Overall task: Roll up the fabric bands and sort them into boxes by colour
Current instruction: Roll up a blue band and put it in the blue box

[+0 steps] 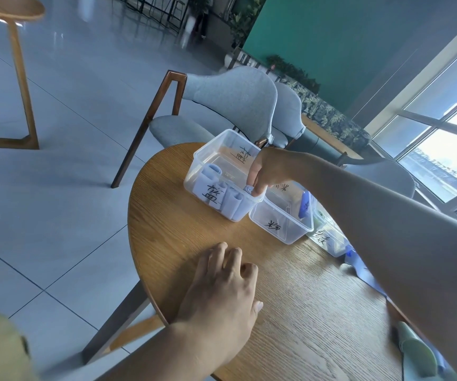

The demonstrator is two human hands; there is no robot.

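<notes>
The right hand (260, 174) reaches over the far edge of the round table (290, 312) and pinches a pale blue rolled band (250, 189) between thumb and fingertips, just inside the near right corner of the first clear box (216, 149). More pale blue rolls (223, 198) stand along that box's near wall. A second clear box (282, 218) touches it on the right, with a third box (329, 240) beyond, partly hidden by the forearm. The left hand (224, 292) rests on the tabletop near the left edge, fingers loosely curled, holding nothing. Loose green and blue bands (414, 347) lie at the near right edge.
</notes>
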